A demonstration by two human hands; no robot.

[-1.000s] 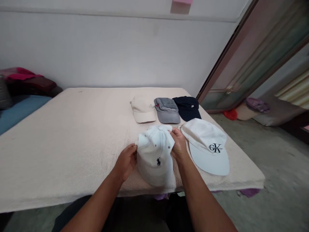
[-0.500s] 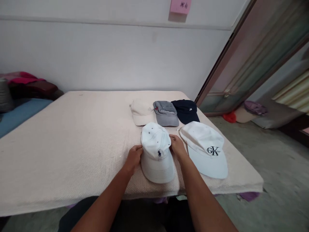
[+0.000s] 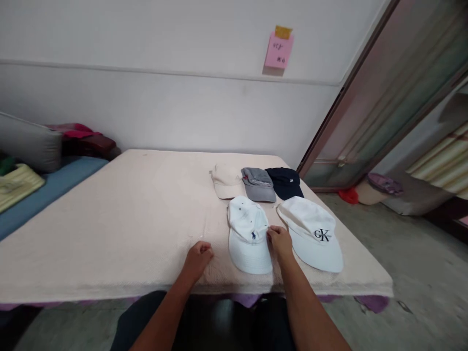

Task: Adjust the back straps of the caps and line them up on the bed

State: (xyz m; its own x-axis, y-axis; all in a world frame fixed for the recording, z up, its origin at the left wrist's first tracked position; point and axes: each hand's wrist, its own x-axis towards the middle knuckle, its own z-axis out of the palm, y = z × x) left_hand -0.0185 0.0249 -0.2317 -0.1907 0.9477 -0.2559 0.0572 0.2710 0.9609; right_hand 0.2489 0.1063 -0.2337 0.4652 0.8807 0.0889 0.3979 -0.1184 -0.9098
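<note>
A white baseball cap [image 3: 249, 253] with a small navy horse-rider logo lies on the cloth, brim toward me. My right hand [image 3: 279, 240] has its fingertips pinched at the right edge of that cap. Left of the cap and apart from it, my left hand [image 3: 198, 258] hovers low over the cloth with its fingers curled together and nothing visible in them. Close to my right hand lies a larger white cap [image 3: 310, 219] with black letters. Behind them sit a cream cap [image 3: 227, 184], a grey cap [image 3: 259, 185] and a navy cap [image 3: 285, 181] in a row.
A cream woven cloth [image 3: 120, 229] covers the table, which meets a white wall [image 3: 164, 112] at the back. A pink note [image 3: 278, 51] is taped there. On the left are a grey cushion [image 3: 31, 144] and a blue seat [image 3: 69, 180]. A bin [image 3: 375, 189] stands at the right.
My left hand has let go of the cap with the rider logo and drawn away to the left. My right hand stays at its right edge. The view has tilted up a little.
</note>
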